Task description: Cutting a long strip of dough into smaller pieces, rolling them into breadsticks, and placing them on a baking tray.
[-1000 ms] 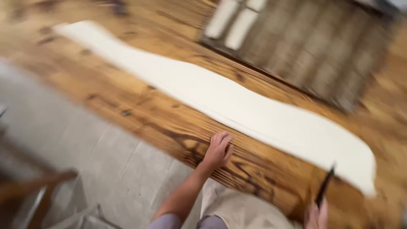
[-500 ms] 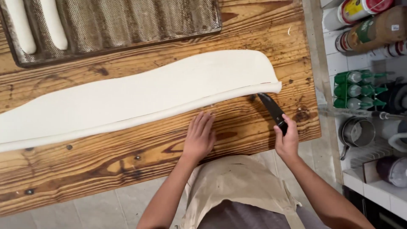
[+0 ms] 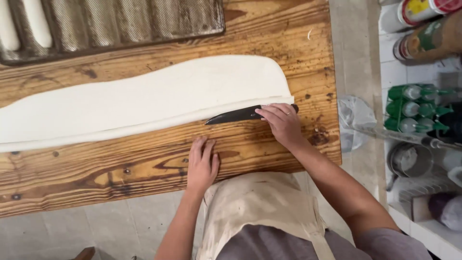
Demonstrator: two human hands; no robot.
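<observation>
grip, right: right hand (image 3: 284,123) closed over the handle of a dark knife (image 3: 236,115), fingers on top, blade pointing left along the near edge of the dough.
grip, left: left hand (image 3: 202,163) holds nothing; it lies flat, palm down, fingers together, on bare wood just near of the blade tip.
worktop (image 3: 120,168): largest thing in view, a scarred, knotty wooden worktop running left to right, its right end just past the knife hand.
dough sheet (image 3: 144,103): long pale dough sheet, wavy at its far edge, lying across the worktop from the left edge of view to a rounded right end; a thin strip seems partly separated along the near edge, where the blade rests.
baking tray (image 3: 120,21): dark corrugated baking tray on the far side, with two pale shaped pieces (image 3: 21,21) in its left channels, apart from the sheet.
apron (image 3: 260,212): beige apron, stained, pressed against the near edge of the worktop.
shelf (image 3: 418,110): white shelf to the right with green bottles (image 3: 409,108), cans and metal tins; well apart from the dough.
risk, large: soft dough could drag and tear or bunch if the blade pulls instead of slicing.
risk, smaller: left fingertips sit close to the blade tip; a slip towards the near side could nick them.
risk, smallest: an uneven line would leave the strip ragged.
</observation>
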